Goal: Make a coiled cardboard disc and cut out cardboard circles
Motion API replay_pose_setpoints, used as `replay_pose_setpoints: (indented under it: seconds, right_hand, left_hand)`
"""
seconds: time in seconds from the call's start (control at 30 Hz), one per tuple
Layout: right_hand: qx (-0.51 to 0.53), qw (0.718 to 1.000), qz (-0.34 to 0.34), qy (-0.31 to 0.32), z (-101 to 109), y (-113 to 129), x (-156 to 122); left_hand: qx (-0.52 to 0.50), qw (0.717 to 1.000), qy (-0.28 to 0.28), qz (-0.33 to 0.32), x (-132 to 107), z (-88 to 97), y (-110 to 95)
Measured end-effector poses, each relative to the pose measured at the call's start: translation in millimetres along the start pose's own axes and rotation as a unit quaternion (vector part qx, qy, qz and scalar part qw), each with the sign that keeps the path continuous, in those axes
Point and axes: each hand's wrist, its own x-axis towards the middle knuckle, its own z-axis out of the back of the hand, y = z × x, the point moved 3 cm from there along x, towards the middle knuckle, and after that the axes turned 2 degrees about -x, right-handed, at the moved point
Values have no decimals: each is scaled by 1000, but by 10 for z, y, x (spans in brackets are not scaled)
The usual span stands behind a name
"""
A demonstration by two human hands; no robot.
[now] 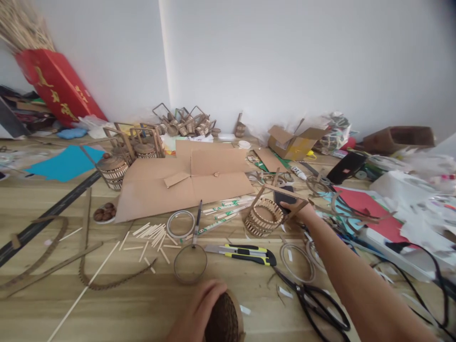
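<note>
At the bottom edge my left hand (199, 308) is closed around a round brown container (223, 318), whose dark, rough face is turned to the right. My right hand (294, 207) reaches far forward, its fingers bent at a flat black object (284, 194); the basket's handle partly hides the grip. Just left of that hand stands a small slatted basket (264, 217) with a tall, square wooden handle. Between the hands lie a yellow-and-black utility knife (245, 253), a thin hoop (190, 264) and black-handled scissors (313, 304).
Cardboard sheets (160, 190) cover the middle back. Short wooden sticks (151, 232), a marker (197, 223) and a bowl of walnuts (104, 213) lie to the left. Finished-looking baskets (185, 123) stand by the wall. Black cables (423, 256) and red paper (377, 213) are on the right.
</note>
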Motion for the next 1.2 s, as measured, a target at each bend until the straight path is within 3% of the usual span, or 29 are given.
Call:
replay_pose_setpoints:
  seconds: [0.13, 0.23, 0.37, 0.5, 0.6, 0.7, 0.87, 1.2]
  right_hand:
    - [155, 984, -84, 23, -35, -129, -96]
    - [295, 947, -129, 9, -64, -187, -239]
    - [492, 856, -154, -42, 72, -204, -349]
    - [648, 745, -121, -100, 448, -103, -377]
    - [726, 677, -79, -88, 692, 43, -401]
    - [768, 634, -72, -56, 796, 148, -415]
    - [783, 616, -90, -4, 743, 163, -385]
    - [752, 646, -109, 76, 496, 64, -260]
  left_hand:
    - [-40, 999, 6, 10, 6, 58, -37]
    - [-64, 997, 19, 27, 13, 101, -36]
    - [-88, 995, 34, 38, 21, 116, -22]
    - [-94, 995, 20, 23, 30, 132, -32]
    - [-84, 996, 10, 24, 38, 160, -35]
    - [-76, 997, 6, 17, 51, 184, -31]
    - [-78, 997, -4, 26, 60, 194, -1]
    - [-67, 997, 0, 31, 49, 186, 30]
